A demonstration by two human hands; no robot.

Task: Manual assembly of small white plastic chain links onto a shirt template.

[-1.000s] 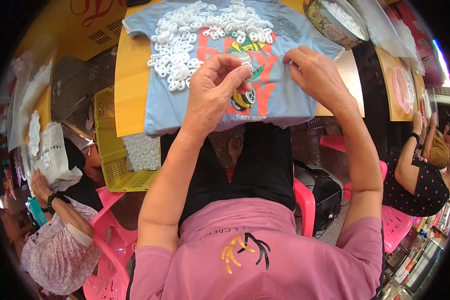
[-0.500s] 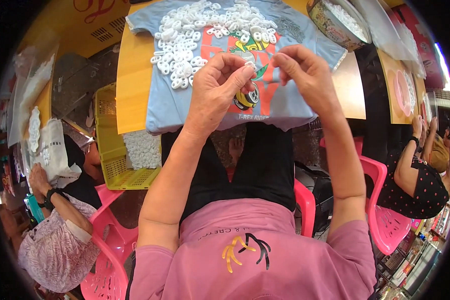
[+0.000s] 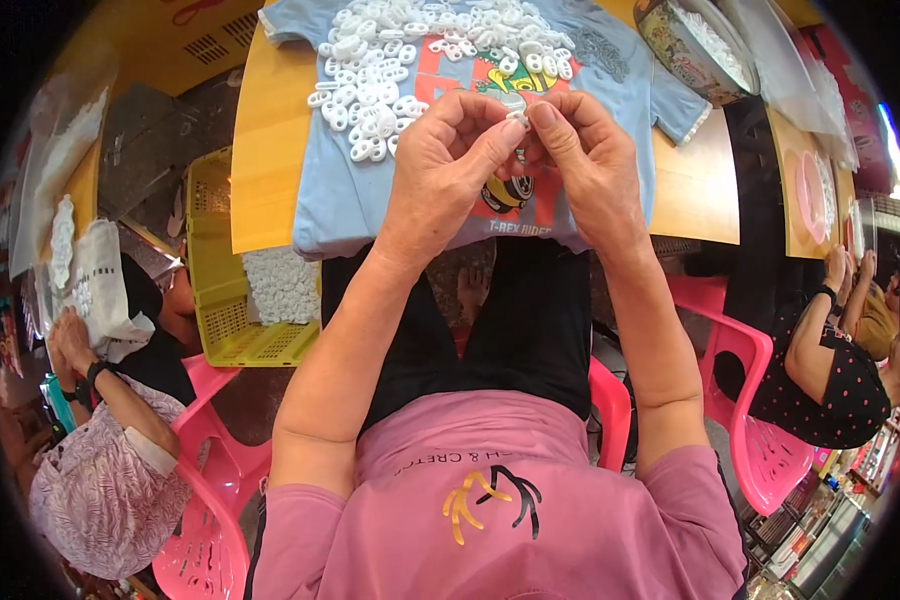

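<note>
My left hand [image 3: 455, 155] is closed in a pinch on a small white plastic piece [image 3: 517, 115], mostly covered by the fingertips. Against it, my right hand [image 3: 598, 150] is pinched too, its thumb at the piece's edge; whatever lies in its fingers is too small to make out. Beneath both hands a light-blue printed T-shirt [image 3: 335, 205] is spread over the table. Many white oval two-holed plastic pieces [image 3: 365, 90] are heaped on its far and left parts. To their right lies a pile of small grey pieces [image 3: 600, 52].
A yellow crate [image 3: 208, 225] stands at left beside the table [image 3: 265, 170], with a bag of white pieces [image 3: 282, 287]. A round tin [image 3: 670, 40] of white pieces sits at far right. People sit on both sides, near pink chairs [image 3: 205, 520].
My right hand has moved left and now meets my left hand at the white piece. Before, the hands were apart. The view has shifted slightly.
</note>
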